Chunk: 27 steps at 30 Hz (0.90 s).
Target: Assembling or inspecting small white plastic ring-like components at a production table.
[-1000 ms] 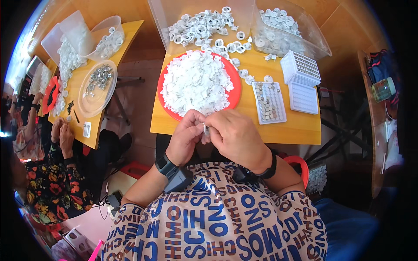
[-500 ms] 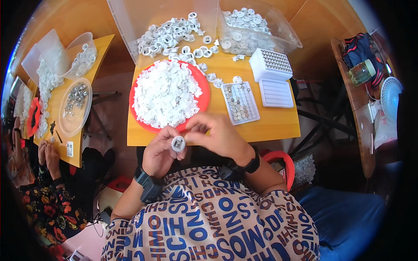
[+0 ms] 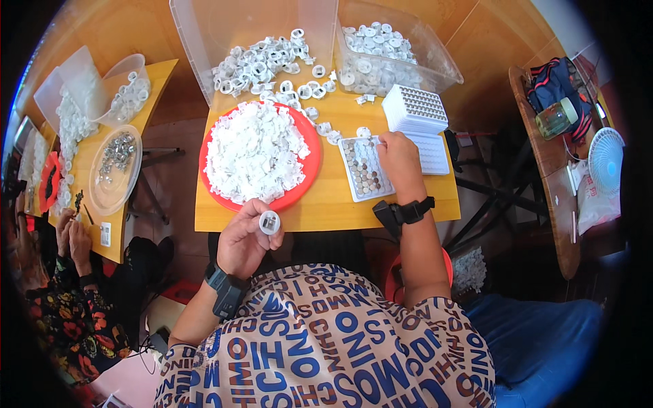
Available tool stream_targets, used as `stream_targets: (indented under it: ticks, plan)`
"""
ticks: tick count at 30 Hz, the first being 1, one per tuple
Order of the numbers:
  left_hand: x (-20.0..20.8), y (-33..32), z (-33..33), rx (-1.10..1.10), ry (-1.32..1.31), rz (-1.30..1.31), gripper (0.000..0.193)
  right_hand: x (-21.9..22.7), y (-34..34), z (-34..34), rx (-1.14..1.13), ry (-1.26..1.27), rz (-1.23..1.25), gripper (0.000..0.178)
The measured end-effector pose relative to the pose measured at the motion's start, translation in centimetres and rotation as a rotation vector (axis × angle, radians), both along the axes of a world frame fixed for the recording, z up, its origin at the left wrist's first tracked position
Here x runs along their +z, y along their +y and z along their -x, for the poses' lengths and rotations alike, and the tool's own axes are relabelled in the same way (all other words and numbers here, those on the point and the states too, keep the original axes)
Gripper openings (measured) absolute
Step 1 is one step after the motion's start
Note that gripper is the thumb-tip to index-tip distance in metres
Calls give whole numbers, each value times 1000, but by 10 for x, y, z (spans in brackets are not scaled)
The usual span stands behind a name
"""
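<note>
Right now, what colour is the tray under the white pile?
The round tray is red, clearest in the head view.

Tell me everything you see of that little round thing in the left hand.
The round piece looks like white plastic, its pale rim surrounding a recess with dark and metallic-looking bits too small to make out. The left hand holds it, open face toward the camera, near the red tray.
</note>
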<state>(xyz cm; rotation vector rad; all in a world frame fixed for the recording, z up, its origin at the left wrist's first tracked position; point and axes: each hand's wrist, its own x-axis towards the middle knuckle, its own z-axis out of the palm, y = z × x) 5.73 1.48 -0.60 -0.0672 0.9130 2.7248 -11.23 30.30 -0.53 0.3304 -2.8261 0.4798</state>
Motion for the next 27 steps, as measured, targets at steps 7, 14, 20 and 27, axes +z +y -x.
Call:
stream_targets:
  ticks: [7,14,20,27]
  plan:
    - [0,-1,0,0,4,-14,22,2,-4,4,32,7,-59,12]
    - [-2,-3,-1,-10,5,-11,20,1,-6,-2,54,38,-93,14]
    - [-2,-4,-1,1,2,-14,20,4,-7,-5,73,112,-138,12]
    - [-5,-5,2,8,27,-47,23,31,-15,-22,119,-5,444,12]
